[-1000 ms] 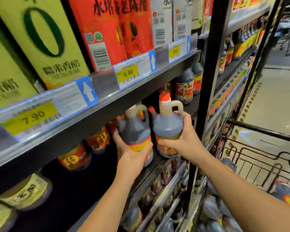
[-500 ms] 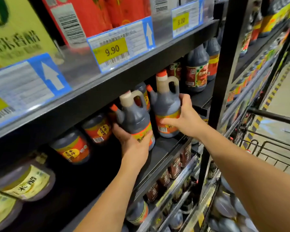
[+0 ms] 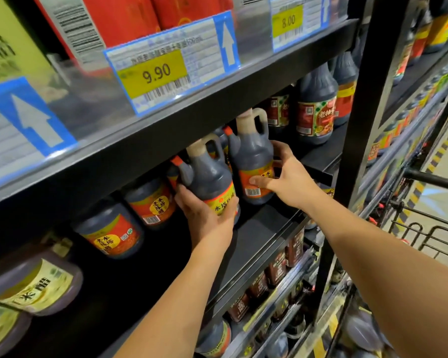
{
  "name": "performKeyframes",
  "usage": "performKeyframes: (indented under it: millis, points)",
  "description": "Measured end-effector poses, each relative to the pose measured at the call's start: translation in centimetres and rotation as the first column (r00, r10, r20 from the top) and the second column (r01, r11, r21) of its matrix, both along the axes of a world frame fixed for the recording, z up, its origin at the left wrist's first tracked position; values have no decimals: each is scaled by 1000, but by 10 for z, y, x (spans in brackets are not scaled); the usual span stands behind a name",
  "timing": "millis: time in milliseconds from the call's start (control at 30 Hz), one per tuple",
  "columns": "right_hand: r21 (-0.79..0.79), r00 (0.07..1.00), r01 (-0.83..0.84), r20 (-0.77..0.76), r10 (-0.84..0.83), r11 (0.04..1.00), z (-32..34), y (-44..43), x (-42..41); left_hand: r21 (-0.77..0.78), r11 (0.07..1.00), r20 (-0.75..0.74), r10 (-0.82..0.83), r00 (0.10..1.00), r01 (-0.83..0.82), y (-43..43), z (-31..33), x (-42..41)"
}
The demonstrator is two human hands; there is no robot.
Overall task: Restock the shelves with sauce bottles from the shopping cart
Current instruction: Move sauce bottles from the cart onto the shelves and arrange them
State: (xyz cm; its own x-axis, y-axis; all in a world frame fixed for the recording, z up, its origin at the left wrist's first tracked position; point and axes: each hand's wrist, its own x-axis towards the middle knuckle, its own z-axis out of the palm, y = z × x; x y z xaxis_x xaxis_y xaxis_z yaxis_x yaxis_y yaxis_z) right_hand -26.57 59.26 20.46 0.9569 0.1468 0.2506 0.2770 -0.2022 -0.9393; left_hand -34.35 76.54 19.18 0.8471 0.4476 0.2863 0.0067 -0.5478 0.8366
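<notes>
Left grip (image 3: 204,215): a bare hand, uncovered from the fingers to the wrist, its back to the lens.
Right grip (image 3: 287,182): a bare hand too, knuckles and tendons plain under the shop light.
Left forearm (image 3: 171,301): bare along all its visible length, slim, cut off by the lower edge.
Right forearm (image 3: 373,249): bare as well, broader near the lens, cut off at the lower right corner.
Sleeves: out of frame; cannot be told.

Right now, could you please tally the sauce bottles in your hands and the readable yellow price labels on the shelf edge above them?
Sauce bottles in hand: 2, the left bottle gripped by the left hand and the right bottle gripped by the right hand.
Readable yellow price labels: 2, the 9.90 label and the 8.00 label.
Total: 4.
</notes>
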Motion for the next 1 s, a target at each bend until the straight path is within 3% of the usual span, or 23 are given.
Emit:
performKeyframes:
  millis: [567, 733, 833, 1000]
  points:
    - [-47, 999, -1, 43, 3, 999, -1, 16, 13, 48, 999, 62, 16, 998, -19, 3, 1, 15]
    - [-225, 996, 85, 39, -78, 971, 3, 20, -19, 72, 997, 15, 14, 1000, -15, 9, 4, 3]
    - [-315, 966, 244, 162, -202, 917, -4, 13, -59, -21, 999, -61, 46, 997, -47, 12, 3, -18]
    - [-428, 933, 353, 226, -280, 832, -10, -21, -130, -14, 999, 35, -40, 999, 40, -10, 4, -64]
